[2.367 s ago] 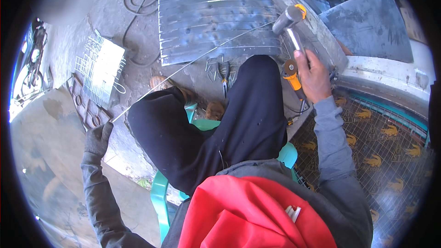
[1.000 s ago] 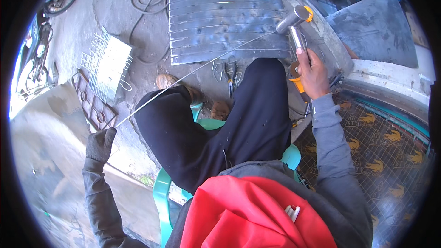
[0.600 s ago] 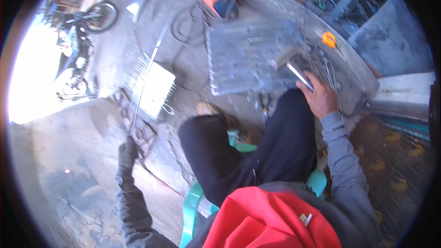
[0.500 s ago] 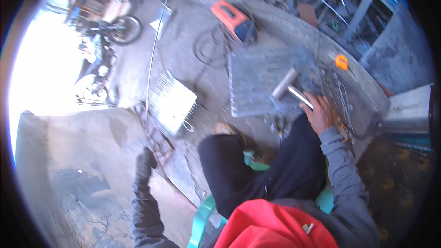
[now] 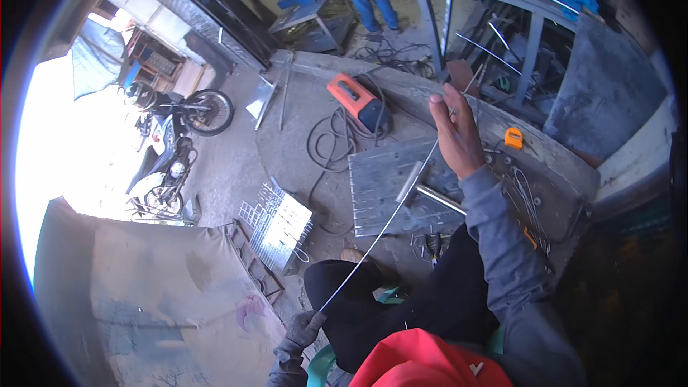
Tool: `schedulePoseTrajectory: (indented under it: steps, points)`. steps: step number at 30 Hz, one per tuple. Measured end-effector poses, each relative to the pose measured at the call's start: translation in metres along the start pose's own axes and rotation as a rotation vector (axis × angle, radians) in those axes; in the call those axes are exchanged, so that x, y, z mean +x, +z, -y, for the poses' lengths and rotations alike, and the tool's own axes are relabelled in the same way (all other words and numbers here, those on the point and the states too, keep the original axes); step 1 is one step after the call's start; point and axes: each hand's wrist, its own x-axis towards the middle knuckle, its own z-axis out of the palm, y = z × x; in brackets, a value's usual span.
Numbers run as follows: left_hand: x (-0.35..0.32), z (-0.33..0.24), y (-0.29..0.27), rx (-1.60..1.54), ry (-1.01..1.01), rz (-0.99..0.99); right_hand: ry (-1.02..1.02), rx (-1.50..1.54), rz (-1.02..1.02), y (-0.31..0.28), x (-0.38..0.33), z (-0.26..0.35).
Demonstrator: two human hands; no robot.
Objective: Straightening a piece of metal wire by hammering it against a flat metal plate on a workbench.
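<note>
Your left grip [image 5: 304,327], in a dark glove, is curled closed around the lower end of a thin metal rod [image 5: 380,236]. The rod slants up over the metal plate [image 5: 371,173] to your bare right grip [image 5: 460,136], whose fingers stretch out long with the thumb standing apart; it passes the palm, though from this angle I can't fairly tell whether you're pinching it. Supporting it at two spread points probably steadies so slender a length. On the scuffed, blue-grey plate lies the hammer [image 5: 409,182], likely left there for easy reach, its cylindrical head dull grey, its smooth, shiny handle running toward your right forearm [image 5: 502,244]. Pliers [image 5: 433,249] sit just off the plate's near edge; a rounded orange tape measure [image 5: 513,137] rests to the right.
</note>
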Motion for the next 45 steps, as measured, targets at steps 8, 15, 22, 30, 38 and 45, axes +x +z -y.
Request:
schedulePoseTrajectory:
  steps: [8,15,22,30,38,45]
  points:
    - [-0.027,-0.031,0.003,0.145,-0.001,-0.010,0.054,0.781,0.151,-0.046,-0.035,0.042]
    - [0.010,-0.169,-0.004,-0.009,0.454,0.015,-0.001,0.596,0.372,-0.055,-0.063,0.076]
    - [0.042,-0.316,0.029,-0.417,0.675,0.201,-0.235,0.126,0.144,-0.101,-0.076,0.136]
    - [0.040,-0.337,0.066,-0.555,0.496,0.517,0.157,0.524,-0.083,-0.135,-0.110,0.122]
    - [0.020,-0.306,0.139,-0.512,0.561,0.620,0.333,0.730,-0.324,-0.202,-0.179,0.082]
    - [-0.006,-0.284,0.171,-0.444,0.263,0.856,0.618,0.675,-0.529,-0.236,-0.231,0.053]
